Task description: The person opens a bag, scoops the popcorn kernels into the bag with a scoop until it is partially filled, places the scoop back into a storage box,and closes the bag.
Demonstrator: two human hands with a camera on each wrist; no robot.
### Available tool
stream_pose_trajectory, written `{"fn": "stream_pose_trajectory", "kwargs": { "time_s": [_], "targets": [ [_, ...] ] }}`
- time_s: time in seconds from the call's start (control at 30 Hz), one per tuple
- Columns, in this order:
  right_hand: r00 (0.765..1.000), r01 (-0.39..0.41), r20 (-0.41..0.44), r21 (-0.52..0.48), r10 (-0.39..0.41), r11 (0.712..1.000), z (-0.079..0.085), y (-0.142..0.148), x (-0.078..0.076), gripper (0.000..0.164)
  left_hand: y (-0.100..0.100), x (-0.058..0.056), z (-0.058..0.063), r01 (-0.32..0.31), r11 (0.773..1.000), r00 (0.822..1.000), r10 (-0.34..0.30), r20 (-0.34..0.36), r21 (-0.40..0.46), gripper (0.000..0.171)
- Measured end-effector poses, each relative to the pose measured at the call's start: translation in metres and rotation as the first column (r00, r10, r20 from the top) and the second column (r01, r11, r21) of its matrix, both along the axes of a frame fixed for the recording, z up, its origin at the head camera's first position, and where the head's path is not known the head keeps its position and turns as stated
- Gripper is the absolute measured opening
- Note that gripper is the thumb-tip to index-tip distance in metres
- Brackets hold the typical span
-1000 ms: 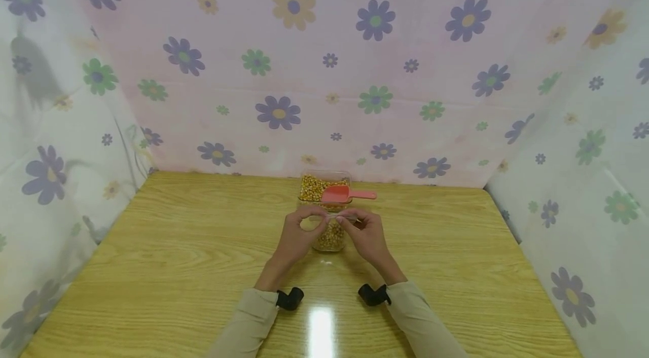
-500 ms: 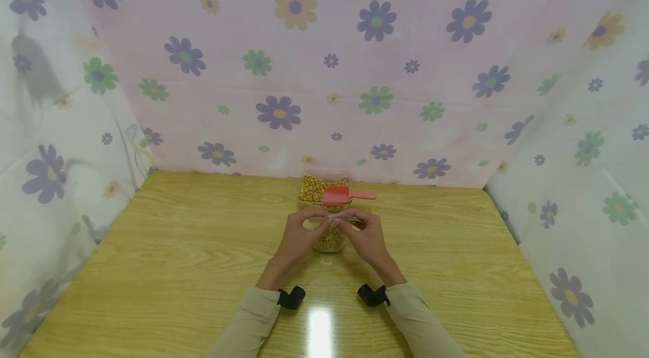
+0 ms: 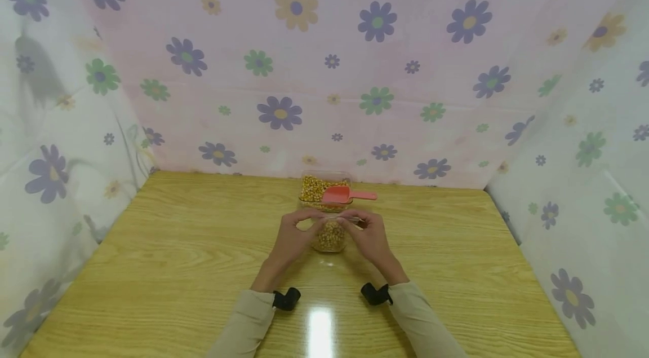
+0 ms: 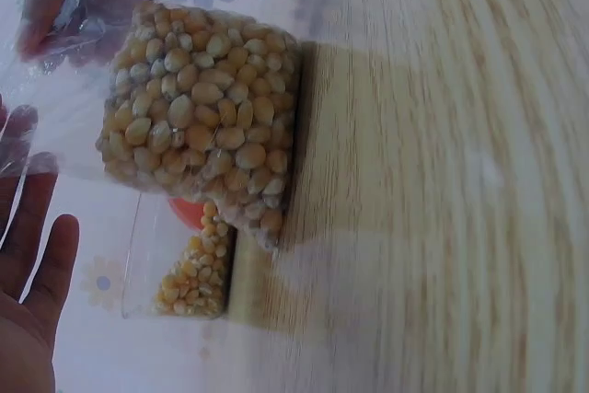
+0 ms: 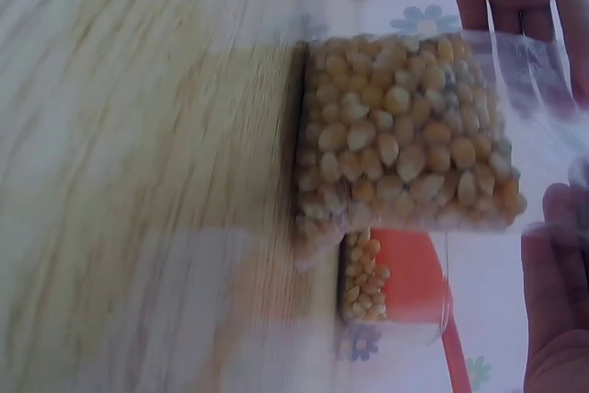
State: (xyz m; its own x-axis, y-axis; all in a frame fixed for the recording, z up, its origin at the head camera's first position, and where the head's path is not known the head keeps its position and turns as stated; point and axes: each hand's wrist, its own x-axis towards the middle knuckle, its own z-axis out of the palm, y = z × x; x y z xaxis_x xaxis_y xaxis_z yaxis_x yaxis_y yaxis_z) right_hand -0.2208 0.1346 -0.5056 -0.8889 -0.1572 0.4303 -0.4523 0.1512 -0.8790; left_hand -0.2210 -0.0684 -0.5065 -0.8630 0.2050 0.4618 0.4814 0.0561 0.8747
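Note:
A clear plastic bag [image 3: 330, 237] packed with corn kernels stands upright on the table in front of a glass container. In the head view my left hand [image 3: 295, 234] pinches the bag's top edge from the left. My right hand [image 3: 369, 235] pinches the same edge from the right, fingertips close to the left hand's. In the left wrist view the bag [image 4: 198, 103] appears sideways, its flat lower part full of kernels, with my left hand [image 4: 28, 273] at its thin upper film. The right wrist view shows the bag [image 5: 405, 131] and my right hand [image 5: 557, 292] at its film.
Behind the bag a clear rectangular container [image 3: 306, 200] holds loose corn kernels. A red scoop [image 3: 337, 194] lies in it, its handle reaching over the right side. A wooden table [image 3: 177, 268] meets a flowered cloth backdrop [image 3: 228, 76] on three sides.
Both hands keep to the bag's top edge, with small shifts of the fingers. The left hand has moved slightly left; container and scoop stay put.

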Motion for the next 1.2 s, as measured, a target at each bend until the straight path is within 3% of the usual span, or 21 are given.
{"fn": "stream_pose_trajectory", "kwargs": {
  "time_s": [0.27,0.33,0.53,0.7,0.87,1.07,1.2],
  "targets": [
    [0.999,0.025,0.035,-0.002,-0.025,1.000,0.003,0.007,0.001,0.010,-0.011,0.012,0.025,-0.025,0.999,0.998,0.027,0.051,-0.037,0.014],
    [0.999,0.027,0.020,0.007,-0.027,1.000,0.008,0.007,0.003,0.009,-0.012,0.012,0.024,-0.027,0.999,0.999,0.029,0.038,-0.044,0.014],
    [0.997,0.035,-0.074,0.047,-0.031,0.998,0.031,0.003,0.016,0.007,-0.014,0.002,0.005,-0.051,0.998,0.999,0.051,-0.013,-0.037,0.014],
    [0.992,0.055,-0.114,0.082,-0.045,0.995,0.033,0.004,0.018,0.006,-0.017,0.002,0.000,-0.047,0.999,0.999,0.047,-0.011,-0.027,0.014],
    [0.991,0.058,-0.123,0.115,-0.043,0.992,0.032,0.008,0.017,0.005,-0.018,0.004,0.002,-0.056,0.998,0.997,0.054,-0.056,-0.024,0.013],
    [0.995,0.030,-0.095,0.136,-0.017,0.990,0.031,0.015,0.017,0.007,-0.018,0.011,0.020,-0.053,0.999,0.988,0.052,-0.146,0.002,0.011],
    [0.995,0.035,-0.096,0.115,-0.024,0.993,0.030,0.018,0.017,0.007,-0.018,0.004,0.012,-0.049,0.999,0.979,0.051,-0.195,0.018,0.011]
  ]
}}
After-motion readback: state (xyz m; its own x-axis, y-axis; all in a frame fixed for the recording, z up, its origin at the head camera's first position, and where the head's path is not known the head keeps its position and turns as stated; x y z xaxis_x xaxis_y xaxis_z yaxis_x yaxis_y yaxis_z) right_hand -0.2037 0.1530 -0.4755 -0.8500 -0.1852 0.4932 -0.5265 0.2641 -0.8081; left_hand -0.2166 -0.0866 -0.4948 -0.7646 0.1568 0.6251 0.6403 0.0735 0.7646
